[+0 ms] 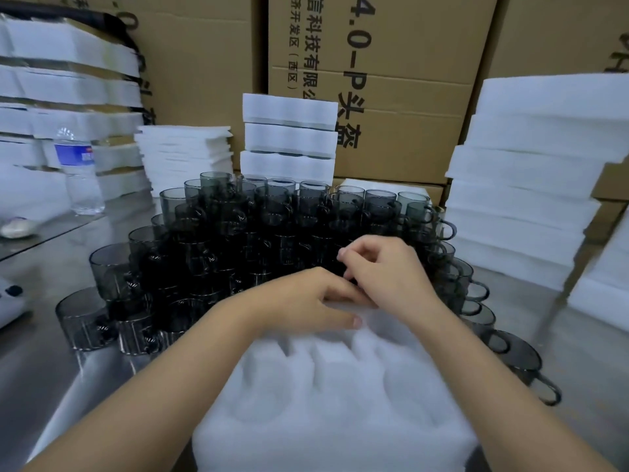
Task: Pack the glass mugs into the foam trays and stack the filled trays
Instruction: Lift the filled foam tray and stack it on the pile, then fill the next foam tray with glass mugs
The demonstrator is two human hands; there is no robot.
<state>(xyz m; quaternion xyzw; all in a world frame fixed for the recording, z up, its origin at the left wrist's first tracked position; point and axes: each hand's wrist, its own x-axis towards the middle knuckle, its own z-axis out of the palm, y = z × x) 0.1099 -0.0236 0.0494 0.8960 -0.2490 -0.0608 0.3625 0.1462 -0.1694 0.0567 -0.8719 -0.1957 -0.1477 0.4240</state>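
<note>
A white foam tray (326, 403) with round pockets lies right in front of me on the steel table; its visible pockets hold no mugs. Behind it stands a big pile of smoky grey glass mugs (218, 240), stacked in several tiers. My left hand (306, 301) rests palm down on the tray's far edge, fingers spread. My right hand (384, 267) hovers at the same edge, against the mugs, fingers curled and pinched; what they pinch is hidden. A stack of filled trays (289, 137) stands behind the mugs.
Stacks of foam trays stand at the right (524, 185) and left (68, 97), thin foam sheets (183, 155) at the back left. A water bottle (80, 172) stands at the left. Cardboard boxes (391, 80) wall the back.
</note>
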